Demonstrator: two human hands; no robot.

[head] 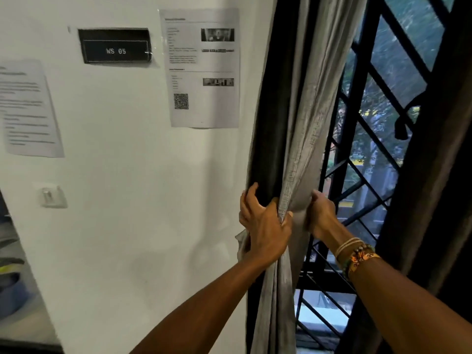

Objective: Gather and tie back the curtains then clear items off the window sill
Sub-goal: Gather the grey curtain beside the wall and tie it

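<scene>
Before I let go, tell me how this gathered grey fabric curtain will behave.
The gathered grey fabric curtain is probably floppy: it bunches into folds where the left hand and right hand grip it. It likely spreads back if released; no tie shows.

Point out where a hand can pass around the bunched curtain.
Free: the bare wall between the wall switch and the grey curtain, below the QR-code sheet. Also the open stretch before the window grille, between that curtain and the dark curtain. Crowded: the bunch itself, where left hand and right hand grip it.
</scene>
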